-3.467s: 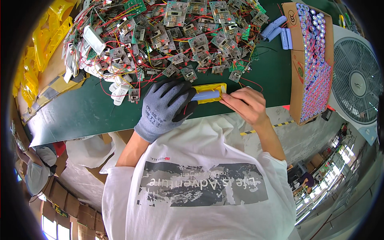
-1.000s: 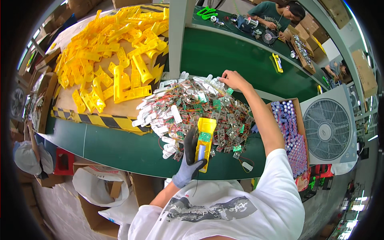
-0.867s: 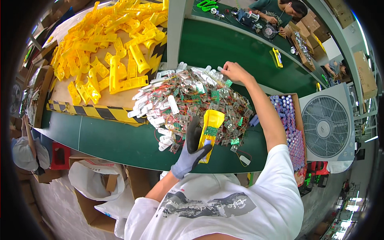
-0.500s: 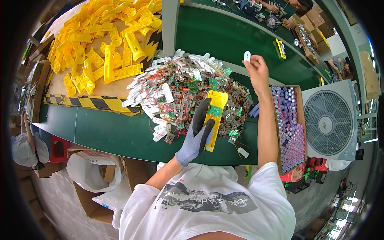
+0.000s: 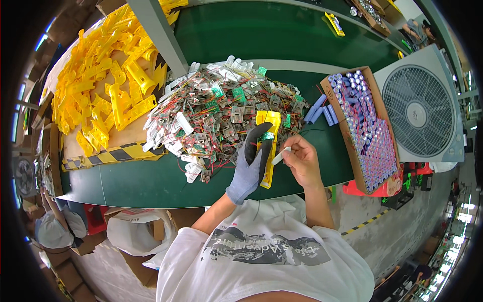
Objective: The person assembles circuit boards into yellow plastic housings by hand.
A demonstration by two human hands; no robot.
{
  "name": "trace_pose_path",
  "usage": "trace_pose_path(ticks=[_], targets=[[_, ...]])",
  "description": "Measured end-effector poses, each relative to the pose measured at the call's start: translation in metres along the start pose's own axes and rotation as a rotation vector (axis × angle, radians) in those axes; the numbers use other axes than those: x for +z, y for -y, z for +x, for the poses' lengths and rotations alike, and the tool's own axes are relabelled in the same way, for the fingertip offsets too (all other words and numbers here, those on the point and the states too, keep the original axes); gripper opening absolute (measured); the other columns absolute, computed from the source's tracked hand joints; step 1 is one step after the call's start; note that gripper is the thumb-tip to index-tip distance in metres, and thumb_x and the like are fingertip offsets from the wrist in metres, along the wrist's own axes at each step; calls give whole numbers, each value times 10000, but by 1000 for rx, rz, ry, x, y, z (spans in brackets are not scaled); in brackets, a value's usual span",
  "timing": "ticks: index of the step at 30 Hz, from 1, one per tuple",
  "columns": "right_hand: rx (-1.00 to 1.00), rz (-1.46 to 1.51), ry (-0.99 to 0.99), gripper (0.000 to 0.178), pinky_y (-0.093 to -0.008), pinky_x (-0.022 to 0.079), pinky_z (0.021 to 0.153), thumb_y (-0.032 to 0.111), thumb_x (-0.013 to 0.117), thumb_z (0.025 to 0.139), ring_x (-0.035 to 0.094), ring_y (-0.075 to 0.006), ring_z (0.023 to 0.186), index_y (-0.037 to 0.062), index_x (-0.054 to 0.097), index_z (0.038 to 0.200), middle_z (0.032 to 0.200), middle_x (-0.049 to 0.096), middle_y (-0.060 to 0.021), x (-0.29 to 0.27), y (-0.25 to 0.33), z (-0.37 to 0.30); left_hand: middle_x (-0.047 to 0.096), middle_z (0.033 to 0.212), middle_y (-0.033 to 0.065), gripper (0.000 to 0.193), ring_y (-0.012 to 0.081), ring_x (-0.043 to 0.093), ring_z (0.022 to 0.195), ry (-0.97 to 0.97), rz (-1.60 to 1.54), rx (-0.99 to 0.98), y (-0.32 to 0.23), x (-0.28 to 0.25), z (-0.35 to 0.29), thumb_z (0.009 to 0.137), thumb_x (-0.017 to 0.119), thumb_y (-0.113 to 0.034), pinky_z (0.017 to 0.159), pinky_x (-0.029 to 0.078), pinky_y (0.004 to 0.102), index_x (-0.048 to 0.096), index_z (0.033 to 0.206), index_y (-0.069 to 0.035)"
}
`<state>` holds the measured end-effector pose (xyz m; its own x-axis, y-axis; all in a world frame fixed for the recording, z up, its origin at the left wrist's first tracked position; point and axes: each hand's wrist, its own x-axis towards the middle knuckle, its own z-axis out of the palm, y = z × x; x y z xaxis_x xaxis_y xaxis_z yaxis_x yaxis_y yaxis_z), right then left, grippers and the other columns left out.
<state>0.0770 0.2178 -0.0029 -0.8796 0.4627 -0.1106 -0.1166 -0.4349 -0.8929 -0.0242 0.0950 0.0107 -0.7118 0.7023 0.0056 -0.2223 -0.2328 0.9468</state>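
My left hand (image 5: 246,171), in a grey glove with black fingers, is wrapped round a long yellow plastic housing (image 5: 268,119), held upright over the near edge of the green bench. Part of a green circuit board (image 5: 268,136) shows inside the housing beside my thumb. Just right of it, my bare right hand (image 5: 304,162) pinches a small white plastic strip (image 5: 278,156), apart from the housing by a small gap. Beyond both hands lies a heap of wired circuit boards (image 5: 226,113) with metal parts and white plastic pieces.
Yellow housings (image 5: 95,85) are piled at the left behind a striped edge. A cardboard box (image 5: 345,138) holding many purple battery cells stands at the right, with loose cells (image 5: 315,108) beside it. A box fan (image 5: 416,115) and a grey post (image 5: 158,38) flank the bench.
My right hand has come down from above the heap to beside the yellow housing, carrying the white strip. My left hand keeps its grip on the housing. The whole view has shifted.
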Motion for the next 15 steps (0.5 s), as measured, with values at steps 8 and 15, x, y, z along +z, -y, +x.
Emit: trace_pose_path(ticks=[8,15], targets=[[-191,115,-2,161,-195,422,631,-23,658,812,530,-80,727,29,545,913,854,594,-50,-4,-9,1,570,1133,85,342,96,498,999,-8,170,-36,-6,9,-2,962,458,-76,886,402,243,458,1292,11],[-130,-225,4,205,-206,457,701,-10,694,791,553,-63,779,4,577,960,896,583,-25,-6,3,1,595,1140,110,365,119,540,997,-47,195,-135,6,4,-9,911,534,-32,882,434,274,495,1271,10]])
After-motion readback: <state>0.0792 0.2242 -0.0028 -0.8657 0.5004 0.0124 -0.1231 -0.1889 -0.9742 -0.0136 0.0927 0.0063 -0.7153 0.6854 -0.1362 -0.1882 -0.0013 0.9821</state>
